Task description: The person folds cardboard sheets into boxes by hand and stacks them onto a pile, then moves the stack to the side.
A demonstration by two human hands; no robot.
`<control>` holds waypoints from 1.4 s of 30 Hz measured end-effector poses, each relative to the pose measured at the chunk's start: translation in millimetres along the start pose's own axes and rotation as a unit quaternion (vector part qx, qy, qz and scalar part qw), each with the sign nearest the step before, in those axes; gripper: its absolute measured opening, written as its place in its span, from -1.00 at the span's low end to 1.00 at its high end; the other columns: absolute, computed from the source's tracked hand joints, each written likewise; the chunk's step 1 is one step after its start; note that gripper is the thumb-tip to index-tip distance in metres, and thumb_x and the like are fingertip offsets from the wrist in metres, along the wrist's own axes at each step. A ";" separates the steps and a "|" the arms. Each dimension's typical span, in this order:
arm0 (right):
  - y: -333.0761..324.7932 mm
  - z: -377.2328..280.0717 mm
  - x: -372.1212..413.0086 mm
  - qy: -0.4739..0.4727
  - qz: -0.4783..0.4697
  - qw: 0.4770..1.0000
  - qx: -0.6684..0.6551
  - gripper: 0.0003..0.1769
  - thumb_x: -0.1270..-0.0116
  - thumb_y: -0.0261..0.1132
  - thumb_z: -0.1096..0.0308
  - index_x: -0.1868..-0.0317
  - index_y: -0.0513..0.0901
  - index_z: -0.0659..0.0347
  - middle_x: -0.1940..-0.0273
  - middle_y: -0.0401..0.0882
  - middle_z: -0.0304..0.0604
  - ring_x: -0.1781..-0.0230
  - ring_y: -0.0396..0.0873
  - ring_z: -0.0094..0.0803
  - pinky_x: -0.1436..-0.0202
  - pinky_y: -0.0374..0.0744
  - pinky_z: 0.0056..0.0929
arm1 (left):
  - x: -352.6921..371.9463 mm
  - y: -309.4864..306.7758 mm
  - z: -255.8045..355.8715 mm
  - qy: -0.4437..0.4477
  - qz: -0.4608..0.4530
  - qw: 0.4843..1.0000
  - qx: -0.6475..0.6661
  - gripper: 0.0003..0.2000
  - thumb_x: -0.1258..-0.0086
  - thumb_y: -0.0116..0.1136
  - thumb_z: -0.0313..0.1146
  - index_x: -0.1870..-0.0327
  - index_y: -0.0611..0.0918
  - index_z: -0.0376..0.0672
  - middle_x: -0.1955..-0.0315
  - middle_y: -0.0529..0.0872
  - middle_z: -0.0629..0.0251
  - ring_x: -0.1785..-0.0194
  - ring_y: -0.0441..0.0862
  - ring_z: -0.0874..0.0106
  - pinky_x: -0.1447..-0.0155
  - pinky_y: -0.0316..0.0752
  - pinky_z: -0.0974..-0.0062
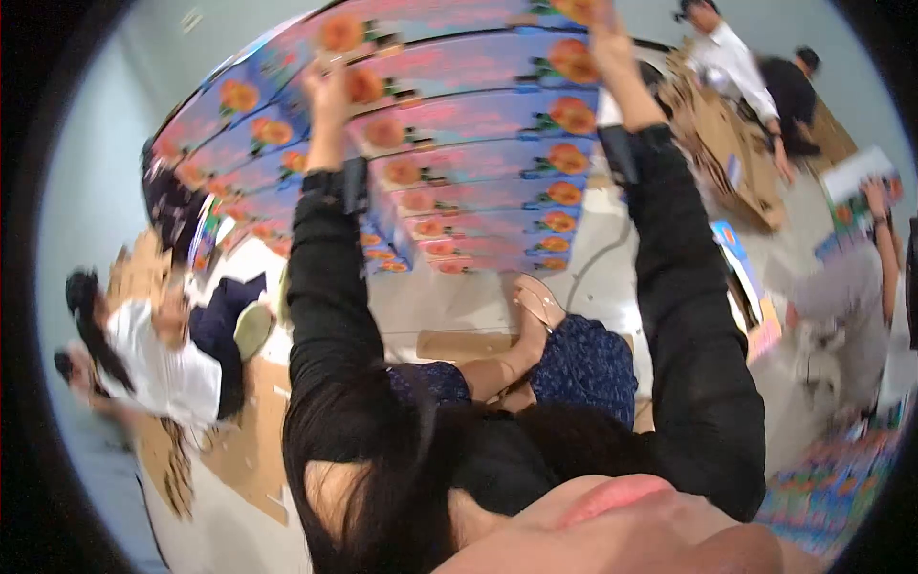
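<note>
Before you: stacked flowered boxes (469, 139), long edges running crosswise from your left hand (327, 84) toward your right hand (610, 46), both grips too blurred to tell.

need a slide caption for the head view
Left hand and right hand raised at a flower-printed stack, other people around.

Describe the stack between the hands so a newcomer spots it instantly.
Follow the black sleeves up to the left hand and right hand. Between them stands a tall blue-and-pink stack with orange flowers, ending near the sandaled foot. Unlike the patterned pile at lower right, it reaches the picture's top.
</note>
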State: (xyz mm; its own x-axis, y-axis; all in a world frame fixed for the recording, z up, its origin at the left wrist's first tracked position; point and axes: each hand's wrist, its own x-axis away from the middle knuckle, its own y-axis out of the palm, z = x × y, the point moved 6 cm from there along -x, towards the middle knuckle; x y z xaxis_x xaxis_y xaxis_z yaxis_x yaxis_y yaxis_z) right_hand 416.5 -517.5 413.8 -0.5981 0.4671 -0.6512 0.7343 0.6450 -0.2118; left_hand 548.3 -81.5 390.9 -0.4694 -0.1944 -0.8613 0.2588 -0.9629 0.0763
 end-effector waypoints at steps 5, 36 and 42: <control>-48.0 13.9 108.6 -0.209 0.114 0.970 -0.044 -0.19 -0.37 0.22 -0.06 -0.44 0.21 0.29 -0.34 0.33 0.24 -0.36 0.31 0.10 -0.43 0.27 -0.16 | 103.5 -22.6 27.4 -0.161 0.031 0.975 0.151 -0.46 -0.45 0.11 -0.30 -0.35 0.21 -0.29 -0.19 0.42 0.17 -0.15 0.43 0.33 -0.25 0.36 0.31; -407.3 354.9 364.6 0.282 -0.207 0.768 0.536 0.10 0.21 0.49 -0.32 -0.40 0.42 -0.08 -0.19 0.43 0.11 -0.30 0.34 0.01 -0.25 0.23 0.13 | 524.8 -122.2 13.0 -0.376 -0.556 0.586 -0.453 -0.54 -0.32 0.10 0.08 0.05 0.70 -0.14 0.15 0.75 0.05 0.01 0.68 0.12 -0.08 0.52 0.27; -392.0 359.3 359.9 0.291 -0.172 0.753 0.564 0.13 0.19 0.40 -0.46 -0.43 0.38 -0.15 -0.19 0.40 0.13 -0.27 0.31 0.04 -0.25 0.16 0.13 | 531.8 -129.0 7.9 -0.380 -0.549 0.577 -0.472 -0.55 -0.29 0.08 0.12 0.05 0.71 -0.04 0.14 0.76 0.15 0.00 0.69 0.15 -0.09 0.53 0.24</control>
State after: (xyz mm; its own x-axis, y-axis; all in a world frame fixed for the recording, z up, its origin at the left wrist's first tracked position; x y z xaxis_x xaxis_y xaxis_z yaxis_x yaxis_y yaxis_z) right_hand 28.7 -819.6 0.6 -0.6139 0.7874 -0.0557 0.1118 0.0168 -0.9936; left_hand 258.6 -62.2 -73.1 -0.9292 0.0640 0.3640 -0.3693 -0.1233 -0.9211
